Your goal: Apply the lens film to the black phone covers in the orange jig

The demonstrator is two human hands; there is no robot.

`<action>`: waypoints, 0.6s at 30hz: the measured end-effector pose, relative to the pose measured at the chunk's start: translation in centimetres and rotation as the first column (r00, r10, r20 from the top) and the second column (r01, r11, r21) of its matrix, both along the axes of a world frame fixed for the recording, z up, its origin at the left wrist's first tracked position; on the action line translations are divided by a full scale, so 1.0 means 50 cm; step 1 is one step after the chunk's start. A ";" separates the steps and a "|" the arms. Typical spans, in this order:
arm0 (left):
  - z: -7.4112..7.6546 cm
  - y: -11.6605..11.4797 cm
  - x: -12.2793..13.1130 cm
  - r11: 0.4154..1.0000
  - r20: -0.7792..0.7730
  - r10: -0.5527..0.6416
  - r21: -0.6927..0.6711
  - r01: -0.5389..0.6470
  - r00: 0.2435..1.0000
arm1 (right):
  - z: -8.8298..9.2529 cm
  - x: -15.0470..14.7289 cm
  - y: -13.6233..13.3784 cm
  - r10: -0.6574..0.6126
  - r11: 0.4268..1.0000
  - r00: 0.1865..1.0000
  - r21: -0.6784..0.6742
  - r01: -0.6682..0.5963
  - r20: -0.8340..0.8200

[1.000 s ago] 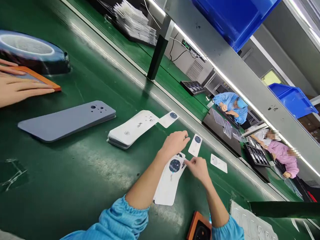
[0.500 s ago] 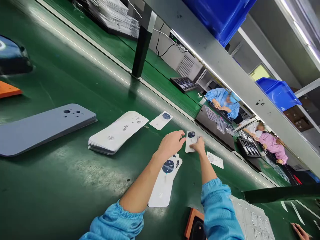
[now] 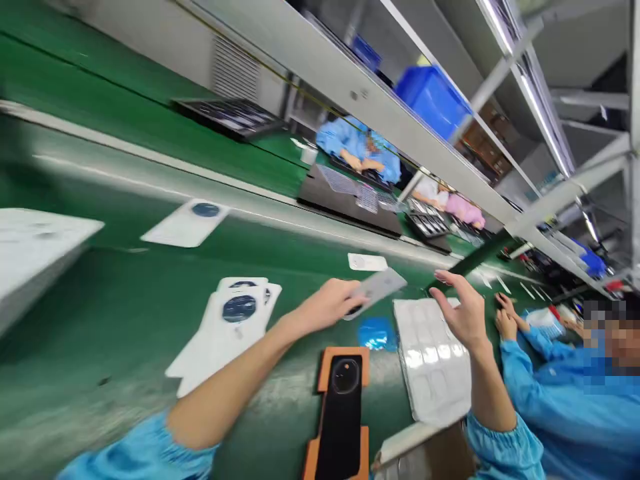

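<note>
My left hand (image 3: 327, 307) pinches one end of a pale phone back panel (image 3: 383, 288), tilted above the bench; a dark camera patch shows by the fingers. To the right, my right hand (image 3: 465, 310) has its thumb and fingers apart with nothing in them. It is over the clear plastic blister trays (image 3: 433, 363). Below my left hand lies an orange fixture (image 3: 364, 437) holding a black phone-shaped piece (image 3: 341, 413). Several white phone back panels (image 3: 227, 337) with dark round camera patches overlap at the left.
A single white panel (image 3: 175, 227) lies farther back, and another white card (image 3: 367, 261) is behind the held panel. Blue film (image 3: 376, 333) sits beside the trays. An open cardboard box (image 3: 440, 453) stands at the front. A co-worker in blue (image 3: 560, 387) sits at right.
My view has swung right. The panel has left the bench in my left hand and moved right. My right hand has let go of it and opened over the trays.
</note>
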State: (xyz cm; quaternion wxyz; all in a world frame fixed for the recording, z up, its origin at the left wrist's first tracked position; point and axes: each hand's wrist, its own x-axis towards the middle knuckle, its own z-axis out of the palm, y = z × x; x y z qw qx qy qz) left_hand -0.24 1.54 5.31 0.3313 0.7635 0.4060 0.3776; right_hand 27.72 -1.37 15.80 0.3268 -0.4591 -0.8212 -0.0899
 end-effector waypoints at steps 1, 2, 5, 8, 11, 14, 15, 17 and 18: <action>-0.009 0.008 0.006 0.997 0.031 0.054 -0.050 -0.053 0.998 | -0.007 0.063 -0.014 -0.076 0.997 0.996 -0.012 0.075 -0.037; -0.017 0.017 0.010 0.986 0.039 0.120 -0.117 -0.115 0.992 | -0.019 0.129 -0.028 -0.155 0.987 0.986 -0.057 0.151 -0.062; -0.033 0.035 0.018 0.920 0.050 0.269 -0.310 -0.241 0.962 | -0.090 0.327 -0.073 -0.456 0.852 0.889 -0.304 0.427 -0.030; -0.036 0.030 0.033 0.813 0.113 0.400 -0.502 -0.295 0.910 | -0.191 0.471 -0.107 -0.670 0.638 0.739 -0.457 0.620 0.067; -0.031 0.016 0.052 0.676 0.241 0.572 -0.679 -0.285 0.784 | -0.276 0.542 -0.111 -0.750 0.520 0.653 -0.513 0.683 0.109; -0.021 0.007 0.065 0.630 0.402 0.676 -0.749 -0.203 0.617 | -0.321 0.572 -0.082 -0.796 0.423 0.585 -0.548 0.722 0.155; -0.017 0.006 0.065 0.645 0.450 0.678 -0.744 -0.175 0.581 | -0.327 0.577 -0.068 -0.807 0.393 0.565 -0.557 0.731 0.172; -0.012 0.004 0.060 0.680 0.510 0.653 -0.720 -0.137 0.561 | -0.332 0.584 -0.039 -0.823 0.336 0.531 -0.581 0.741 0.202; -0.011 0.004 0.055 0.695 0.523 0.637 -0.707 -0.128 0.567 | -0.331 0.584 -0.026 -0.830 0.310 0.517 -0.594 0.742 0.212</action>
